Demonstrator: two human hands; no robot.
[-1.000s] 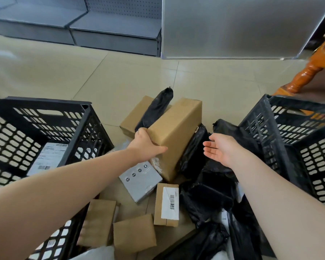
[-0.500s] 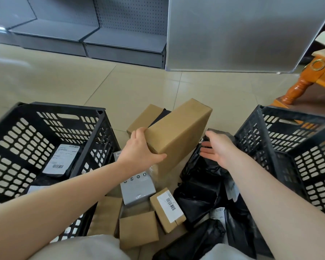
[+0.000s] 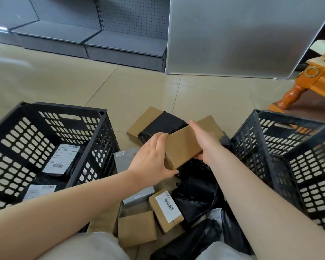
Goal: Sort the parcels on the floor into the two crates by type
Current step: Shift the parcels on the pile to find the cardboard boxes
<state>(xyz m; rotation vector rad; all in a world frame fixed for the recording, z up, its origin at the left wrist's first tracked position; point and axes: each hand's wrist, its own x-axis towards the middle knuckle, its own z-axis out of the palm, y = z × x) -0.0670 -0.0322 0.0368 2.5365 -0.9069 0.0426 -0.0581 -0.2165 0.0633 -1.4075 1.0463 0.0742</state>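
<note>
Hands met on one cardboard box [image 3: 184,145] above the pile of parcels on the tiled floor [image 3: 139,87]. The left hand [image 3: 152,158] gripped its near end, fingers laid over the top and thumb curled under the lower corner. The right hand [image 3: 203,139] clasped the far side, fingers stretched along the top edge and palm against the box. The box hung tilted between the two crates, clear of the floor.

The left crate [image 3: 68,113] held black bags with white shipping labels [image 3: 61,158]. The right crate [image 3: 281,156] showed only its slotted walls; what lay inside could not be made out.

Beyond the held box, another brown box [image 3: 141,122] lay on the floor with a black bag [image 3: 163,124] resting across it. Below the hands were a grey parcel [image 3: 139,196], a small box with a barcode label [image 3: 167,209] and a plain small box [image 3: 136,228], close together. Crumpled black bags [image 3: 195,196] were heaped just beside them, toward the right crate. At the far right stood a turned wooden furniture leg [image 3: 291,96], and grey metal shelving [image 3: 124,45] ran along the back.
</note>
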